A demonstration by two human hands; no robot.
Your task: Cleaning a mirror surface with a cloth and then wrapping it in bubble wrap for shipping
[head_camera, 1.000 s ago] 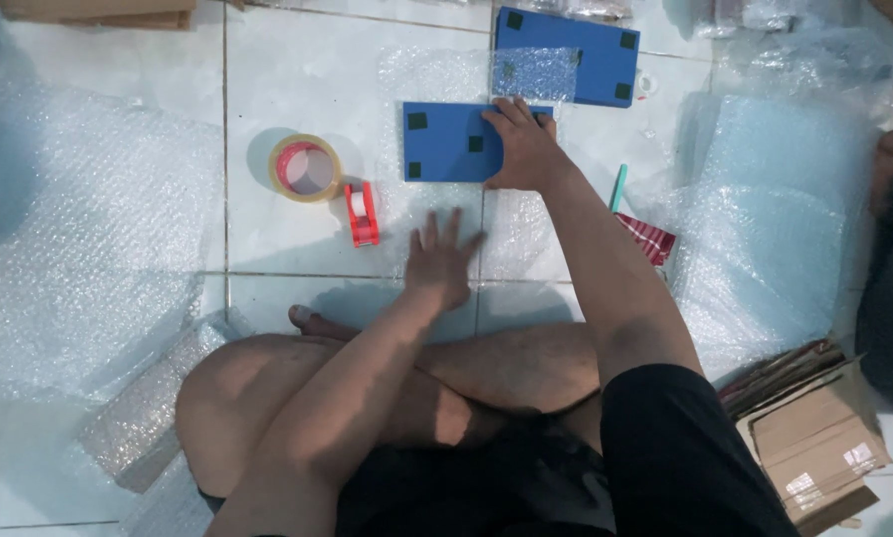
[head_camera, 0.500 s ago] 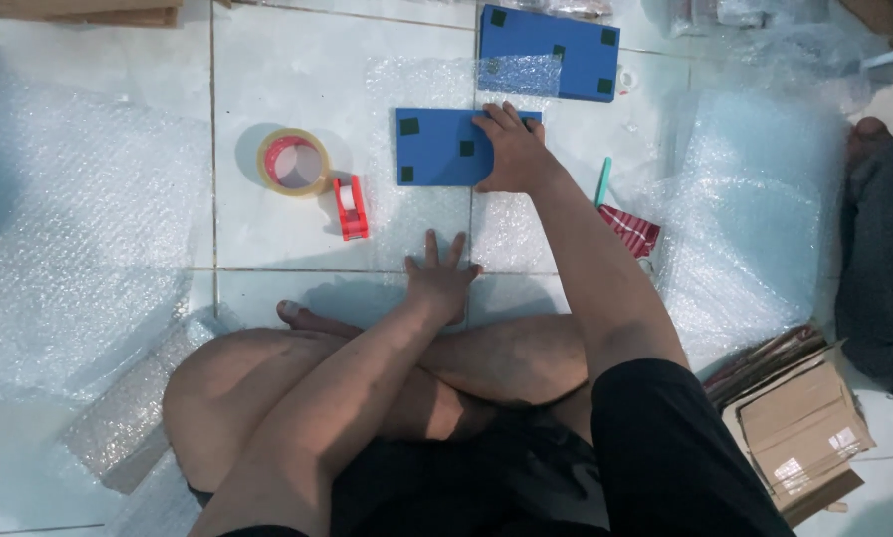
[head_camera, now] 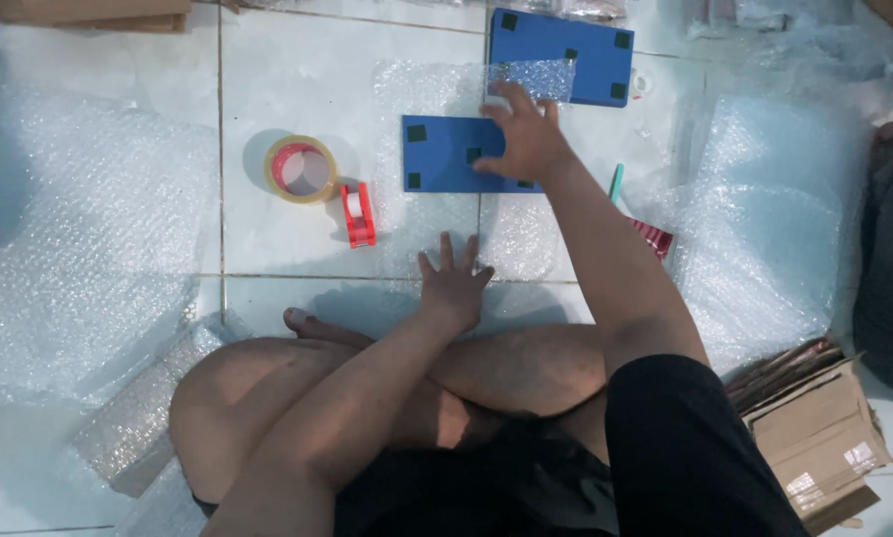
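change: my right hand [head_camera: 528,139] has slid the near blue board [head_camera: 446,154] down the floor [head_camera: 297,80] toward me, away from the far blue board [head_camera: 566,42]
right fingers: spread flat on the board's right end, pressing, not gripping
left hand [head_camera: 453,283]: fingers splayed flat on the bubble wrap [head_camera: 416,89], holding nothing
board: on the wrap, under my right palm
nearby: tape roll [head_camera: 301,169], red dispenser [head_camera: 358,214] to the left

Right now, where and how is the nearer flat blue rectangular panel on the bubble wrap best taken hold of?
Probably by its bare left short edge. The nearer flat blue rectangular panel lies flat on the clear bubble-wrap sheet, and the right hand covers its right end. The left hand, pressed on the wrap below, could come from the left and pinch top and underside.
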